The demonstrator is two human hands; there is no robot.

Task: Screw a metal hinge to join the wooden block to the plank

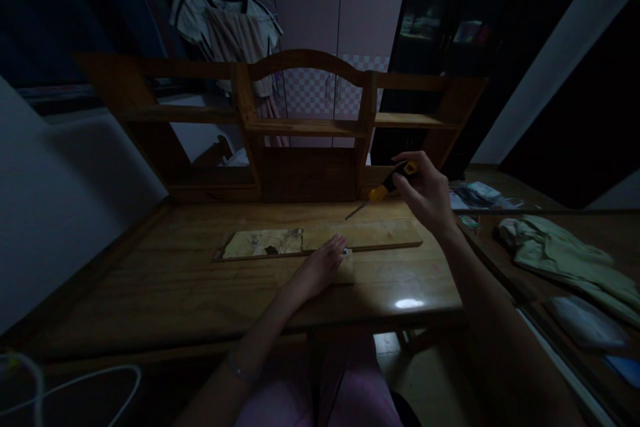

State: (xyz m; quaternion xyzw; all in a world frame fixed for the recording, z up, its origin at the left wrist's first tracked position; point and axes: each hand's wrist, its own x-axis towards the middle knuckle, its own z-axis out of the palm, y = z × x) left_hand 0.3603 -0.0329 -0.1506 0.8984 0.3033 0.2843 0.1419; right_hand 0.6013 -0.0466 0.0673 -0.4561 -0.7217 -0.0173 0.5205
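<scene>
My right hand (425, 193) is raised over the right part of the desk, its fingers wrapped round the black and yellow handle of a screwdriver (380, 192). The thin shaft slants down to the left, its tip in the air above a long wooden board (365, 233). My left hand (323, 268) is closed on a small wooden block (345, 271) at the board's near edge. A small shiny metal piece (345, 251) shows by the fingertips; its kind is too small to make out. The board's left part carries a torn, stained pale covering (260, 242).
The board lies on a glossy wooden desk (190, 293). A wooden shelf unit (305, 127) rises along the desk's back edge. To the right, a lower surface holds a pale green garment (560, 253) and a plastic packet (585, 320). A white cable (120, 368) curls at lower left.
</scene>
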